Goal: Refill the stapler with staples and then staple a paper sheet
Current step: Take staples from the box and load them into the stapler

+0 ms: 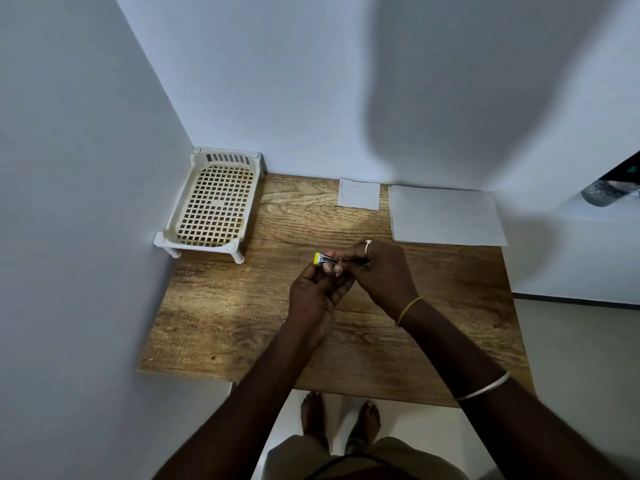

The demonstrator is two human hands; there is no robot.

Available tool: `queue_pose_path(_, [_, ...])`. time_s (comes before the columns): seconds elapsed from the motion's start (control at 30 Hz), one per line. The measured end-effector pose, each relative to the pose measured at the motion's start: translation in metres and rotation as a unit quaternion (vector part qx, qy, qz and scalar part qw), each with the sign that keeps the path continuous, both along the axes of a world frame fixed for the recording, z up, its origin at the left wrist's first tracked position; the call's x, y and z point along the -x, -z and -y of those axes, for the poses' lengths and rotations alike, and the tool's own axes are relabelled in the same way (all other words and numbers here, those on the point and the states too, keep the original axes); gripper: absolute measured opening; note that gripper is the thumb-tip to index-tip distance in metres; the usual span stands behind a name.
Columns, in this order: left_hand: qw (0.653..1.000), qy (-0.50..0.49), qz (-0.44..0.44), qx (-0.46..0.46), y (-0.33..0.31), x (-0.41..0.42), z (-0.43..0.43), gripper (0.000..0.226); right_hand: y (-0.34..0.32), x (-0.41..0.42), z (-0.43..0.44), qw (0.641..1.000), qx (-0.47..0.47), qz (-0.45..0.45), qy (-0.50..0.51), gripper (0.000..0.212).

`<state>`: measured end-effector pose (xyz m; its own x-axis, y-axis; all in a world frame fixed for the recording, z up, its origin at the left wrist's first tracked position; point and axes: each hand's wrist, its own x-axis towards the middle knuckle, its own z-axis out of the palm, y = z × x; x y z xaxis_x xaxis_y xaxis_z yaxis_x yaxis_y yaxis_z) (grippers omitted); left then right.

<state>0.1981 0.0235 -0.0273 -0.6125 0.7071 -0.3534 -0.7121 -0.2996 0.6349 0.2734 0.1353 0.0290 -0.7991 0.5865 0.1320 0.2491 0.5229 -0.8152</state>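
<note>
A small stapler [323,259] with a yellow end and a metal body is held above the middle of the wooden table [242,306]. My left hand [317,292] pinches it from below with curled fingers. My right hand [377,268] grips its right part from above and hides that end. Whether staples are in it I cannot tell. A large white paper sheet [445,214] lies flat at the back right of the table. A smaller white paper [359,194] lies to its left, near the wall.
A white plastic mesh tray [214,206] on short legs stands in the back left corner. Walls close the table at the left and back. A dark bottle-like object [609,192] lies on a ledge at the right. My bare feet stand below the front edge.
</note>
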Motion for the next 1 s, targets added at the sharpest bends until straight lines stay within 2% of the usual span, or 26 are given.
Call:
queue_pose_path(0.03, [1.0,0.0,0.002,0.0,0.0,0.0,-0.001,0.046,-0.001,0.0,0.0,1.0,-0.002,-0.001,-0.002,0.028])
queue_pose_path(0.13, [1.0,-0.002,0.0,0.008,0.0,-0.001,-0.002,0.015,-0.004,0.0,-0.002,1.0,-0.013,-0.007,0.0,0.028])
queue_pose_path(0.27, [1.0,0.001,-0.001,0.024,-0.004,0.0,-0.004,0.02,-0.006,-0.002,-0.003,0.999,-0.035,-0.009,-0.01,0.028])
queue_pose_path(0.47, [1.0,-0.005,0.018,0.004,-0.01,-0.001,-0.007,0.015,-0.009,-0.003,-0.006,0.997,-0.076,0.017,-0.019,0.029])
queue_pose_path(0.6, [1.0,-0.006,0.022,-0.005,-0.012,0.0,-0.007,0.022,-0.012,-0.003,-0.006,0.995,-0.093,0.019,-0.021,0.03])
queue_pose_path(0.7, [1.0,-0.003,0.01,0.004,-0.011,0.001,-0.007,0.011,-0.014,-0.002,-0.004,0.996,-0.084,0.004,-0.021,0.032])
queue_pose_path(0.8, [1.0,-0.002,0.011,0.013,-0.011,0.001,-0.007,0.022,-0.014,-0.001,-0.004,0.995,-0.094,0.017,-0.027,0.032])
queue_pose_path(1.0, [1.0,-0.008,0.013,-0.001,-0.014,0.0,-0.007,0.01,-0.02,0.001,-0.003,0.994,-0.1,0.017,-0.032,0.03])
